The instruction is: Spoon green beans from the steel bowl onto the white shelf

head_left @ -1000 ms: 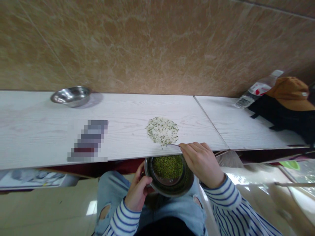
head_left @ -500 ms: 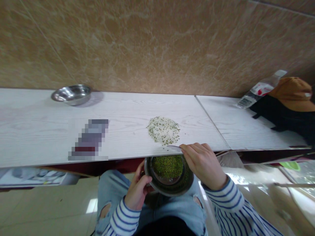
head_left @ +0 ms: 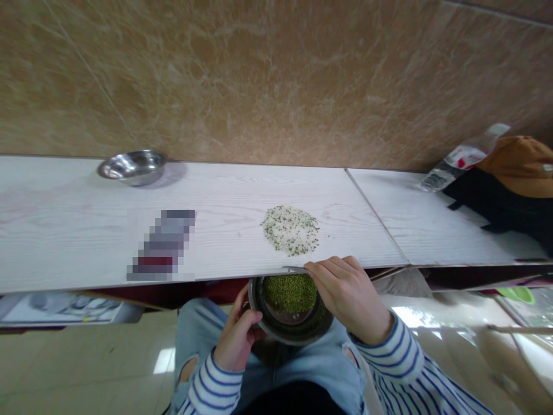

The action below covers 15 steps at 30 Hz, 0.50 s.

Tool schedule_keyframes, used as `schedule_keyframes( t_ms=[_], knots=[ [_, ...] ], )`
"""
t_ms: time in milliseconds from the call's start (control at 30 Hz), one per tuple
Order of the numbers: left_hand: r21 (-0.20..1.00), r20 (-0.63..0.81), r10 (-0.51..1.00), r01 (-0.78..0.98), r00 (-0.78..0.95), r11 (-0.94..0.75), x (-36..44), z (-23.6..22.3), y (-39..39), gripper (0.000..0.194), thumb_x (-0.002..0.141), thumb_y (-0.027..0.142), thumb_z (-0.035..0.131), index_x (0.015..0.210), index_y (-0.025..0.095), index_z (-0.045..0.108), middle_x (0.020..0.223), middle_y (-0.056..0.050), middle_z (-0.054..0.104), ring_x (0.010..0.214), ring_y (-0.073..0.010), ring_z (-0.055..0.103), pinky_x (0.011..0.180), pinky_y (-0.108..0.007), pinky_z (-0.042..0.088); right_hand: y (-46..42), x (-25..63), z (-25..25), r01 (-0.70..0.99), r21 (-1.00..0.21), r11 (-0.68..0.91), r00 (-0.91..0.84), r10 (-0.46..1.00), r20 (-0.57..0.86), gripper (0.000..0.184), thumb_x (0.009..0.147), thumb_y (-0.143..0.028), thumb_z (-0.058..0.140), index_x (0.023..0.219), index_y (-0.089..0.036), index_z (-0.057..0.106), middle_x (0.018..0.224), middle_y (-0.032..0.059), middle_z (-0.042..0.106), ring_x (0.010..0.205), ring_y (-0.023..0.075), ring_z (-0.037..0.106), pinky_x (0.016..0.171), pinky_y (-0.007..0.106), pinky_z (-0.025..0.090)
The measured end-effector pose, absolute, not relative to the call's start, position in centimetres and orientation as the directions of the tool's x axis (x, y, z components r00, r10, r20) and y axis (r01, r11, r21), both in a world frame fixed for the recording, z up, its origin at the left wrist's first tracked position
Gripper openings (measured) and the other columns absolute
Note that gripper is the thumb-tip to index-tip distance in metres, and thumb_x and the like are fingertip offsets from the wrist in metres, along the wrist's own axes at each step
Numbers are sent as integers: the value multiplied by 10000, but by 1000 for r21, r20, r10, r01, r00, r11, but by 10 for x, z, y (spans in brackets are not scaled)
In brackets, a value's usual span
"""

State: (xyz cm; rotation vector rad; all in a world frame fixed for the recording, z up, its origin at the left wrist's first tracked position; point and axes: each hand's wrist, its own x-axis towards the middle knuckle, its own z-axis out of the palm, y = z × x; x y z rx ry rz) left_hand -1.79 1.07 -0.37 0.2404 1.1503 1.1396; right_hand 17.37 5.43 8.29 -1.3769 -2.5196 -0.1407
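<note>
A steel bowl point(head_left: 263, 320) rests on my lap just below the table's front edge, and green beans point(head_left: 290, 291) fill its far side. My left hand point(head_left: 235, 334) grips the bowl's left rim, fingers closed on it. My right hand point(head_left: 345, 291) is pinched on a thin metal tool point(head_left: 294, 269), maybe a spoon, whose tip lies at the table edge above the bowl. A flat pile of white grains mixed with green beans point(head_left: 291, 229) lies on the white table point(head_left: 224, 202) just beyond my right hand.
An empty steel bowl point(head_left: 132, 166) stands at the table's back left, by the brown marble wall. A pixelated patch point(head_left: 164, 245) covers something left of the pile. On the right lie a plastic bottle point(head_left: 462, 157), an orange cap point(head_left: 518, 161) and a dark bag point(head_left: 496, 207).
My right hand has drawn the metal tool back from the pile's near edge to the table edge above the lap bowl. The left hand keeps its hold on the rim.
</note>
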Motion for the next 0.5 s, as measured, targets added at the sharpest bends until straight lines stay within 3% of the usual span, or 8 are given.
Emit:
schedule_keyframes(
  t_ms=[500],
  knots=[
    [653,-609,791,-609,-67,450,-14,-2,12,649,538,146,600,1171,238,492,904,-13,626,674,-147,550,547,-279,465,98,182,75,862,9,506,-483,818,311,184,881,-205,429,1001,-198,568,797,23,652,805,135,548,700,277,285]
  ],
)
